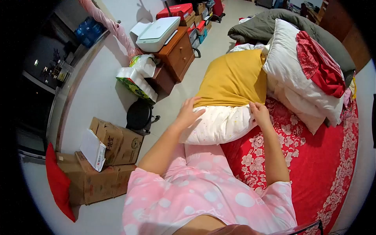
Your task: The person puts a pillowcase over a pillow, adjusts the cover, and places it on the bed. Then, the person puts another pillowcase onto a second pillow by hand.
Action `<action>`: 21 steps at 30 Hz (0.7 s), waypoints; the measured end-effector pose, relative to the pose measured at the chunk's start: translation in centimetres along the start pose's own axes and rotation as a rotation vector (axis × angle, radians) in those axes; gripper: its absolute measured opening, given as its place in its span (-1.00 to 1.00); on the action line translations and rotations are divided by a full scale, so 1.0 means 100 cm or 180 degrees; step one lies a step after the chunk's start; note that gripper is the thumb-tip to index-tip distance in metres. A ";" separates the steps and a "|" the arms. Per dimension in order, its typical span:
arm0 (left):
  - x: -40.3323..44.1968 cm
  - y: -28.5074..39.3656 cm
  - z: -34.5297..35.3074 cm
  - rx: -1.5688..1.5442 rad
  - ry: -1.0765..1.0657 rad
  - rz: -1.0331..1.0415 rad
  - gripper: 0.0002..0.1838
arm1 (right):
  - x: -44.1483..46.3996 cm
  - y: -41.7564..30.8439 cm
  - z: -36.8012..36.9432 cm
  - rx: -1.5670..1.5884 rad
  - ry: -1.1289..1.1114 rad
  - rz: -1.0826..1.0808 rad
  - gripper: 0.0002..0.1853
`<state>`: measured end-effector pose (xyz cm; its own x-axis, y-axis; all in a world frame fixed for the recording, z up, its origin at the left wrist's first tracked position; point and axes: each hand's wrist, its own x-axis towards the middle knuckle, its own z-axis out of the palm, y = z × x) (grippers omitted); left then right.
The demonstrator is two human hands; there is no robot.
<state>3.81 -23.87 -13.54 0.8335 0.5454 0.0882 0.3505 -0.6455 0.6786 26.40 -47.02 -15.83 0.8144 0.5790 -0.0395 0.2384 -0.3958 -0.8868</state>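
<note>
A white, dotted pillow (221, 127) lies in front of me, its far part inside a mustard-yellow pillowcase (233, 78). The near end of the pillow sticks out of the case toward my lap. At the left side, my left hand (189, 114) rests by the case's hem with thumb and fingers apart. My right hand (260, 114) pinches the hem at the right side of the pillow. The pillow lies partly over the edge of a bed with a red floral sheet (270, 154).
White pillows (301, 74) with a red cloth (319, 64) on top and a grey-green quilt (266, 25) are piled on the bed. To the left stand cardboard boxes (121, 143), a black stool (139, 115), tissue packs (137, 84) and a wooden cabinet (178, 53) under a printer (158, 33).
</note>
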 end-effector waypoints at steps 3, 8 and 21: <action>-0.036 -0.036 -0.013 0.0104 -0.0639 -0.0749 -0.26 | 0.002 0.016 -0.003 0.0273 -0.0216 0.0079 -0.58; -0.077 -0.093 0.008 -0.0791 -0.1141 -0.1348 -0.28 | -0.008 -0.008 -0.003 0.0224 -0.0336 0.0401 -0.60; 0.024 0.062 0.057 -0.0580 -0.0909 0.0174 -0.75 | -0.072 -0.070 0.041 -0.1996 -0.1066 -0.0641 -0.22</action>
<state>10.41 -29.63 -13.29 0.9440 0.3241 -0.0622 0.2414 -0.5495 0.7998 16.69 -45.55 -11.24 0.5418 0.8303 -0.1310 0.7055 -0.5339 -0.4661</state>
